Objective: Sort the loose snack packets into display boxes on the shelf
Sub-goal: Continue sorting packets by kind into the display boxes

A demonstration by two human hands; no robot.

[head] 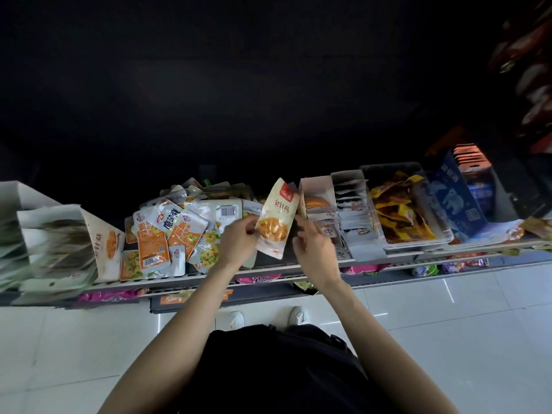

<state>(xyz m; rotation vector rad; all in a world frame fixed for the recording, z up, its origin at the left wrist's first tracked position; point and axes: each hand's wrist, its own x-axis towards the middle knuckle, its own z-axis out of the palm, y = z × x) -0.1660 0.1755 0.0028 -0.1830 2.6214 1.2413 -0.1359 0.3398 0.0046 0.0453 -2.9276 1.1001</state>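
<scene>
We've got a white-and-orange snack packet [276,219] held upright over the shelf edge [268,268], a messy loose pile [179,231] on its left, open display boxes [334,210] right.

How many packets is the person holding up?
1: the white packet with the orange picture, pinched by the left hand above the shelf. The right hand is beside it; others could hide behind.

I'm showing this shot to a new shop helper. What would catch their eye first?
First, the white packet with the orange picture, held upright at centre above the shelf edge: the left hand pinches its left edge, the right hand sits just beside it. Next, the loose heap of orange-and-white packets to its left, and the clear tray of yellow packets to its right.
</scene>
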